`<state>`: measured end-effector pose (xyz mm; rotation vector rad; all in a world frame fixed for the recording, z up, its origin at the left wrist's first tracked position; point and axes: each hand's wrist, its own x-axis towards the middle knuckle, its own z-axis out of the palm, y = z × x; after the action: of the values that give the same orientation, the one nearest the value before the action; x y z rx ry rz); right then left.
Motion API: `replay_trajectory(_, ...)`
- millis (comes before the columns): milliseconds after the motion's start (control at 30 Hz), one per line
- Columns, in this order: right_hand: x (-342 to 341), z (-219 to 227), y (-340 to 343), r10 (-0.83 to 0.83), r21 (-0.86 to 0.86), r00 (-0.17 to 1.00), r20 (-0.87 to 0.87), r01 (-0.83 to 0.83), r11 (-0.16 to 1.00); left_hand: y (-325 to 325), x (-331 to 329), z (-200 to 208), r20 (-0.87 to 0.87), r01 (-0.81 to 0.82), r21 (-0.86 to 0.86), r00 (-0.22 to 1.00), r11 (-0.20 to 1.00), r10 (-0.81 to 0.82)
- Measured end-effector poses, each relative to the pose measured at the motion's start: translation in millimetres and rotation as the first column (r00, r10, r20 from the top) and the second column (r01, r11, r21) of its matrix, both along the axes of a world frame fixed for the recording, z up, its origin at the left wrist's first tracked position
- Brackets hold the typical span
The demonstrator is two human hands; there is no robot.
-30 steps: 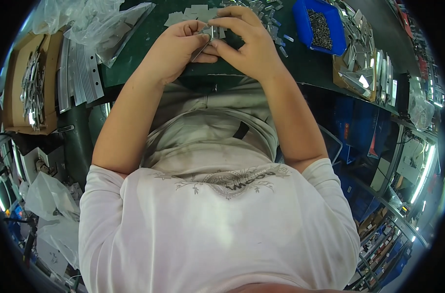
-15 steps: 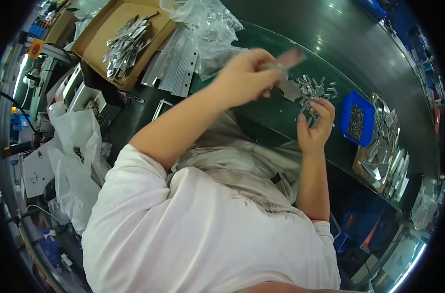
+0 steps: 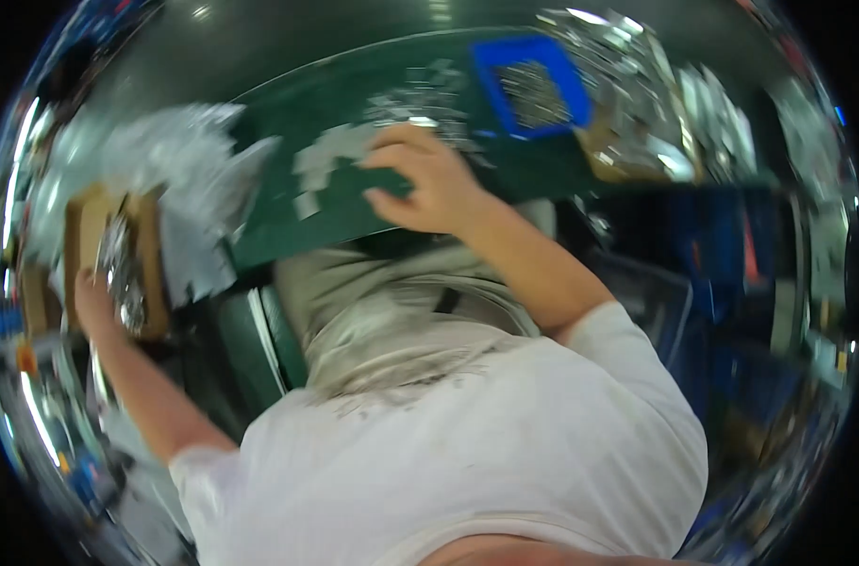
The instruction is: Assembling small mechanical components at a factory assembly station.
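At the far left, my left hand (image 3: 92, 304) is at the near-left side of a cardboard box (image 3: 152, 250), beside long shiny metal pieces (image 3: 120, 269) lying in it. Blur hides its fingers, so I cannot make out any hold. My right hand (image 3: 427, 184) hovers over the near side of the green bench, thumb and fingers curved but apart, with nothing visible between them. Just beyond it lies a pile of small metal parts (image 3: 429, 99). Flat pale plates (image 3: 327, 151) are spread to the left of that hand.
Right of the pile, a blue bin (image 3: 491, 71) holds many tiny metal pieces. Shiny metal strips (image 3: 627, 90) crowd the bench at the far right. Crumpled clear plastic bags (image 3: 179, 156) lie between the cardboard box and the plates. My lap is close under the bench edge.
The view has swung left. My left hand has gone from above the small parts to the cardboard box. My right hand has drawn off the pile, its fingers now apart.
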<state>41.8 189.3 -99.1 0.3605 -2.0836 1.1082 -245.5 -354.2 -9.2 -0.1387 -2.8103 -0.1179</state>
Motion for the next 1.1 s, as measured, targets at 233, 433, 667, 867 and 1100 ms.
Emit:
replay_trajectory(233,34,27,10,-0.162,0.002,0.97,-0.179,0.166,0.986,173,79,15,-0.473,0.084,-0.191,0.865,0.978,-0.167)
replay_trajectory(433,116,66,137,-0.814,0.281,0.549,0.191,0.764,0.581,296,189,-47,-0.331,0.831,0.077,0.542,0.551,-0.772)
replay_trajectory(667,185,67,256,-0.786,0.672,0.121,0.606,0.45,0.587,342,209,-83,-0.14,0.785,0.502,0.488,0.363,-0.862)
replay_trajectory(867,184,82,277,-0.712,0.679,0.092,0.696,0.236,0.695,358,205,-91,-0.075,0.688,0.553,0.604,0.471,-0.794)
replay_trajectory(1100,177,101,258,-0.785,0.502,0.478,0.393,0.604,0.619,353,209,-85,-0.122,0.73,0.53,0.57,0.432,-0.812)
